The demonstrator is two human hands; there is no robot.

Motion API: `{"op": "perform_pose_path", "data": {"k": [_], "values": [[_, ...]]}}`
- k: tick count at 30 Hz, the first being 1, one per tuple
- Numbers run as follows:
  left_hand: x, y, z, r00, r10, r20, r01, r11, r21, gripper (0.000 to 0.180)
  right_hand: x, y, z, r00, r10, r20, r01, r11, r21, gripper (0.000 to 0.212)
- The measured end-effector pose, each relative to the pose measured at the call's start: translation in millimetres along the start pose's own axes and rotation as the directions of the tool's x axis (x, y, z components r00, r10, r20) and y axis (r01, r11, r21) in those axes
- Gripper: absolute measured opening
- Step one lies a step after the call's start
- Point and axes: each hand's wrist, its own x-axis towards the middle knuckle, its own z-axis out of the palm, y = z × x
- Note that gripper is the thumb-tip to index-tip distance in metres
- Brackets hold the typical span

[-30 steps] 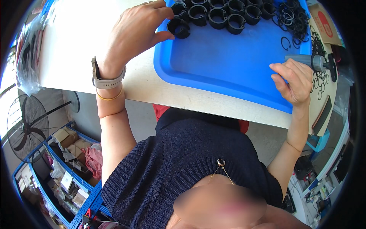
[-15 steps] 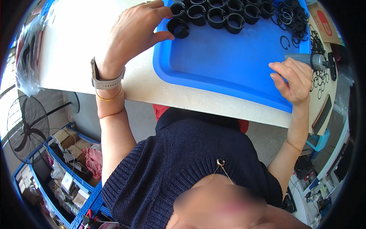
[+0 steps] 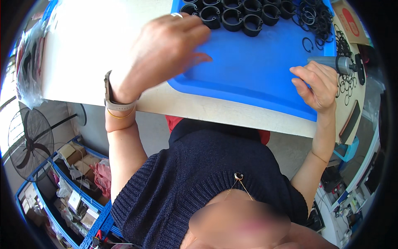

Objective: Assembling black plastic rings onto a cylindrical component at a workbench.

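Note:
My left hand (image 3: 172, 47) is over the left edge of the blue tray (image 3: 244, 93), smeared by motion. Its thumb stands apart from its fingers, and nothing shows between them. Black open-ended retaining rings (image 3: 252, 25), grouped in short upright stacks, stand at the tray's far side; my left hand hides some of the leftmost ones. At the tray's right edge, my right hand (image 3: 317, 85) is loosely curled, thumb and forefinger apart with no object visible between them. Just beyond its knuckles lies a grey cylindrical tool (image 3: 342, 65) with a black end piece, partly covered by the hand.
Loose rings (image 3: 317, 20) are heaped in the tray's far right corner, and more rings (image 3: 347, 85) lie on the white table (image 3: 103, 50) beyond it. A cardboard box (image 3: 350, 25) and a dark flat object (image 3: 350, 122) are on the right. A fan (image 3: 31, 143) stands lower left.
My left hand has moved right and nearer, away from the front left ring stack, which it now covers from view. My right hand has hardly moved.

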Motion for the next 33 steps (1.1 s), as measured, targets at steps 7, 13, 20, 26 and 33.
{"op": "perform_pose_path", "data": {"k": [7, 13, 20, 26, 33], "values": [[-0.8, 34.6, 27.6, 0.986, 0.124, 0.113, -0.114, 0.989, -0.092, 0.031, 2.7, 0.4, -1.1, 1.000, -0.011, 0.003, 0.011, 1.000, 0.007, 0.021], [2.5, 31.3, 30.6, 0.983, 0.139, 0.118, -0.124, 0.984, -0.125, 0.029, 2.9, -2.1, -3.3, 1.000, -0.011, -0.007, 0.011, 1.000, -0.002, 0.021], [3.3, 32.8, 28.0, 0.978, 0.125, 0.168, -0.109, 0.989, -0.101, 0.023, 3.8, -16.6, -31.1, 0.985, -0.103, -0.136, 0.075, 0.977, -0.200, 0.023], [1.3, 33.8, 28.1, 0.981, 0.108, 0.163, -0.090, 0.989, -0.116, 0.024, -22.2, -5.7, -74.7, 0.784, 0.139, -0.606, -0.255, 0.961, -0.109, 0.028], [3.2, 34.3, 35.3, 0.982, 0.093, 0.162, -0.074, 0.990, -0.123, 0.024, -19.6, 13.5, -71.5, 0.873, 0.456, -0.173, -0.484, 0.853, -0.195, 0.045]]}}
